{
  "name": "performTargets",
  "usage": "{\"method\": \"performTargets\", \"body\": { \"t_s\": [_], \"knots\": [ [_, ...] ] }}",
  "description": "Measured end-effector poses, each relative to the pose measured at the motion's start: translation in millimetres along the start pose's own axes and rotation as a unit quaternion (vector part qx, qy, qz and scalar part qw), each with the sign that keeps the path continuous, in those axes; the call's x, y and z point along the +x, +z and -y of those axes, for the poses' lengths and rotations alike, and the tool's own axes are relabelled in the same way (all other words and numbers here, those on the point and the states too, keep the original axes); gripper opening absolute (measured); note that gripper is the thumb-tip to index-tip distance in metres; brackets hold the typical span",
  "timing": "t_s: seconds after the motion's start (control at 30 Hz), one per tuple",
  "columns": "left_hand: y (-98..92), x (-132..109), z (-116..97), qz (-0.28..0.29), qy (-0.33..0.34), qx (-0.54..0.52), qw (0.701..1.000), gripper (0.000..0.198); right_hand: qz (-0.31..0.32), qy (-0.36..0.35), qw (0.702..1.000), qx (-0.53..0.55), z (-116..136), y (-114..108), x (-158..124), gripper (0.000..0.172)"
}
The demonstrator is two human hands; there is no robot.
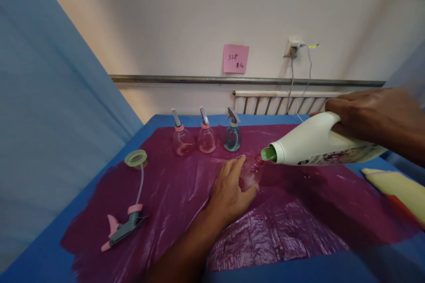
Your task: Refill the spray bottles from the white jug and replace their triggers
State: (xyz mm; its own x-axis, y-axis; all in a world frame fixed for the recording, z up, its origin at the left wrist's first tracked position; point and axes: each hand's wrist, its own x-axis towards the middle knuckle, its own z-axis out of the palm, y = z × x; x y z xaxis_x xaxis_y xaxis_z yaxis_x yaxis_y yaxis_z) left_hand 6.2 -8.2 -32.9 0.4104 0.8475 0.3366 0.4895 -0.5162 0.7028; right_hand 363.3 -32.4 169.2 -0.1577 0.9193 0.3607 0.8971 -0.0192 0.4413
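My left hand [230, 188] is wrapped round a clear spray bottle body [251, 176] without its spray head, tilted on the purple sheet. The bottle's mouth is towards the right. Gripped by its handle in my right hand [365, 112] is a cream detergent jug [308, 143], tipped so that its green spout [268, 154] is at the bottle's mouth. Whether liquid is flowing I cannot tell. A grey and pink spray head [128, 225] lies at the left, its tube reaching a pale green funnel [136, 158].
Behind stand two pink-collared spray bottles [183, 143] and a blue spray bottle [233, 137]. Purple plastic sheeting [159, 203] covers much of the blue table. A yellow package [398, 185] lies at the right edge. Cables hang from a wall socket [292, 48].
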Motion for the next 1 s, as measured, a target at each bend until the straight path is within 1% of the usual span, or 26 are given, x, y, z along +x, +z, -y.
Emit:
{"method": "performTargets", "body": {
  "t_s": [0.1, 0.2, 0.27, 0.37, 0.47, 0.6, 0.67, 0.73, 0.8, 0.9, 0.93, 0.97, 1.0],
  "knots": [
    [0.0, 0, 0, 0.000, -0.002, 0.000, 1.000, 0.084, 0.020, 0.007, 0.999, -0.037, 2, -3, 0, 0.017],
    [1.1, 1, 1, 0.000, -0.003, 0.002, 1.000, 0.084, 0.012, 0.008, 0.999, -0.040, 4, -3, -1, 0.019],
    [1.9, 1, 2, -0.003, 0.000, 0.000, 1.000, 0.084, 0.009, 0.006, 0.999, -0.040, 4, 0, -3, 0.021],
    [1.8, 1, 2, -0.003, 0.002, 0.003, 1.000, 0.084, 0.005, 0.018, 0.999, -0.048, 4, 13, -8, 0.022],
    [0.0, 0, 0, 0.000, -0.006, 0.007, 1.000, 0.083, 0.012, 0.047, 0.998, -0.035, 7, 34, -15, 0.025],
    [-0.8, 0, -1, 0.003, -0.022, 0.003, 1.000, 0.084, 0.056, 0.147, 0.987, 0.042, 12, 57, -24, 0.032],
    [0.2, 0, -1, 0.002, -0.036, 0.001, 0.999, 0.087, 0.054, 0.200, 0.972, 0.106, 13, 64, -28, 0.035],
    [1.2, 1, 1, -0.003, -0.052, -0.002, 0.999, 0.088, 0.035, 0.249, 0.949, 0.192, 13, 69, -33, 0.033],
    [1.5, 2, 1, -0.007, -0.062, -0.008, 0.998, 0.088, 0.012, 0.309, 0.909, 0.278, 11, 74, -40, 0.027],
    [0.5, 3, 1, -0.012, -0.072, -0.016, 0.997, 0.085, -0.025, 0.397, 0.836, 0.378, 11, 89, -56, 0.021],
    [0.0, 3, 0, -0.013, -0.076, -0.017, 0.997, 0.083, -0.033, 0.414, 0.819, 0.395, 12, 96, -62, 0.021],
    [-0.3, 4, -1, -0.016, -0.080, -0.018, 0.996, 0.081, -0.040, 0.423, 0.810, 0.404, 13, 103, -68, 0.021],
    [-0.6, 4, -2, -0.019, -0.084, -0.019, 0.996, 0.079, -0.041, 0.423, 0.811, 0.403, 15, 111, -74, 0.022]
  ]
}}
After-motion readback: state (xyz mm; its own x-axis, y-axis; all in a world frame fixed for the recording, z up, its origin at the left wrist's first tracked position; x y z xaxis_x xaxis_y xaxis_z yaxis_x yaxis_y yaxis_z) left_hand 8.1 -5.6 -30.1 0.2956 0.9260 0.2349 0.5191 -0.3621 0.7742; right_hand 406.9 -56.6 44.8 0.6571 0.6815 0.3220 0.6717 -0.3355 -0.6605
